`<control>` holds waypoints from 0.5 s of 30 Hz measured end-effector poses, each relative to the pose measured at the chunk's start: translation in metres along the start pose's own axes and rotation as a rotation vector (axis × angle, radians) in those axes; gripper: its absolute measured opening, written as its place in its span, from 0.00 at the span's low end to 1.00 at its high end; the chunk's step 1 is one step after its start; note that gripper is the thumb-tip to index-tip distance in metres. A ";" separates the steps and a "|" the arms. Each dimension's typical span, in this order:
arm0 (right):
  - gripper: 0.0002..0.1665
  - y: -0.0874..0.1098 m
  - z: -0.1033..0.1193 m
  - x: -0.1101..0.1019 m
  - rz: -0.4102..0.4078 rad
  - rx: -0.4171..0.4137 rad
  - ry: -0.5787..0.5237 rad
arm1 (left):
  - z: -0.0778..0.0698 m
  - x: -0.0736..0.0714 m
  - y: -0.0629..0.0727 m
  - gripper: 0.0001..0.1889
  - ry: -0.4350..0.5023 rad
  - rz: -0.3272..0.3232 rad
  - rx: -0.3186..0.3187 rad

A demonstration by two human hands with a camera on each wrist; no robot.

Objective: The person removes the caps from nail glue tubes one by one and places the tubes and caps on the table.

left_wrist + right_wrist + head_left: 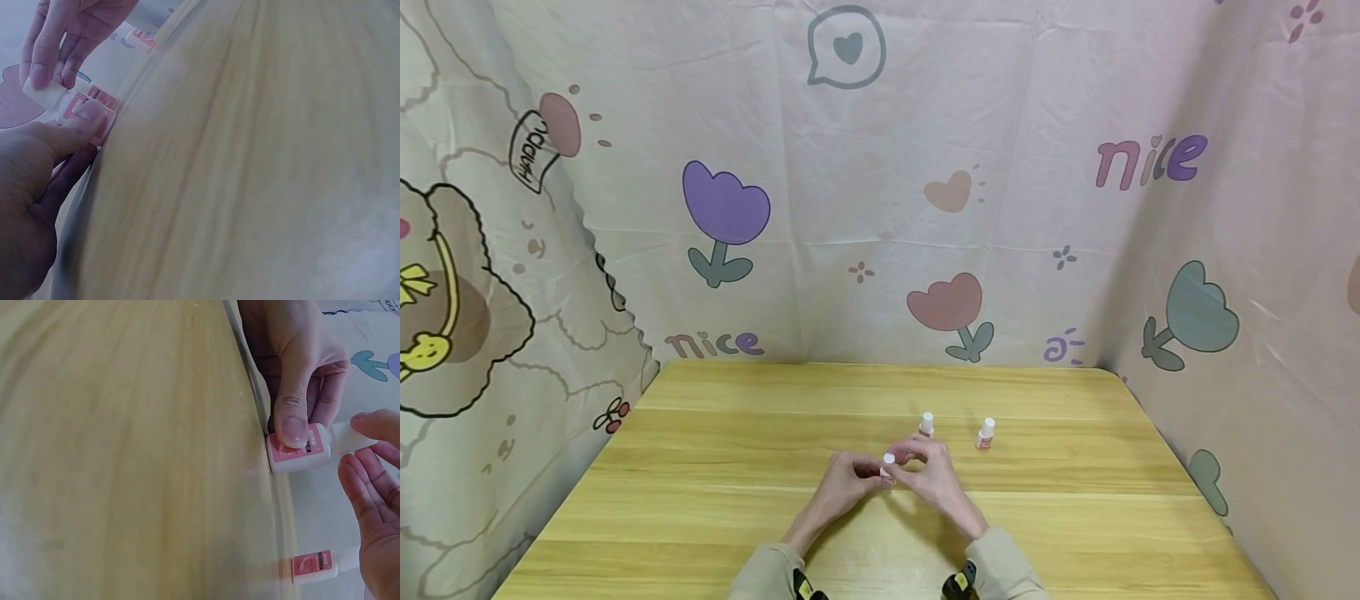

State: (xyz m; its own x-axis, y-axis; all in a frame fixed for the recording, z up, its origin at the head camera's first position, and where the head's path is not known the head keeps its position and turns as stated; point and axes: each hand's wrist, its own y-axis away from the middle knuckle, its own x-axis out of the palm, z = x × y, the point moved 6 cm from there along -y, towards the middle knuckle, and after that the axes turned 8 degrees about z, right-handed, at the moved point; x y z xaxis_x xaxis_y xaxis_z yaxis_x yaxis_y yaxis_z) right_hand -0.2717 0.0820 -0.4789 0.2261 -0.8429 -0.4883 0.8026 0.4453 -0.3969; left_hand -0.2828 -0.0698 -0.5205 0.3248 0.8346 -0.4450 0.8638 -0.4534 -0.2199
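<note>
A small white bottle with a pink label stands on the wooden table between both hands. My left hand grips its body, the thumb lying over the label. On its white cap the fingers of my right hand pinch from the other side. Just behind the right hand stands a second such bottle, its lower part partly hidden in the head view. A third, alike in shape and label, is the bottle farther right, apart from both hands.
The light wooden table runs back to a patterned cloth printed with flowers and words, which hangs behind it and along both sides. Dark devices with yellow marks sit at both wrists, over beige sleeves.
</note>
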 end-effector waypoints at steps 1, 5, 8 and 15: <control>0.09 0.000 0.000 0.000 0.002 -0.007 -0.002 | 0.000 0.000 0.000 0.06 0.000 0.000 0.001; 0.10 0.000 0.002 0.001 0.002 -0.025 -0.004 | 0.000 0.000 0.000 0.05 -0.004 -0.001 0.005; 0.11 0.000 -0.001 0.000 -0.009 0.006 -0.013 | 0.000 0.000 0.000 0.05 -0.003 0.000 0.002; 0.12 -0.001 -0.008 -0.001 -0.031 0.154 -0.008 | 0.001 0.000 0.001 0.06 0.021 -0.008 -0.005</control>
State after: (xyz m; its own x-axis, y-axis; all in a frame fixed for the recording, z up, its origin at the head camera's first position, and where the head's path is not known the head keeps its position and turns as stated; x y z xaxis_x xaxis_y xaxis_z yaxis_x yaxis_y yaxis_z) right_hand -0.2776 0.0845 -0.4844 0.2036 -0.8583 -0.4710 0.8842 0.3677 -0.2879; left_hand -0.2824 -0.0706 -0.5212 0.3257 0.8447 -0.4247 0.8682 -0.4451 -0.2193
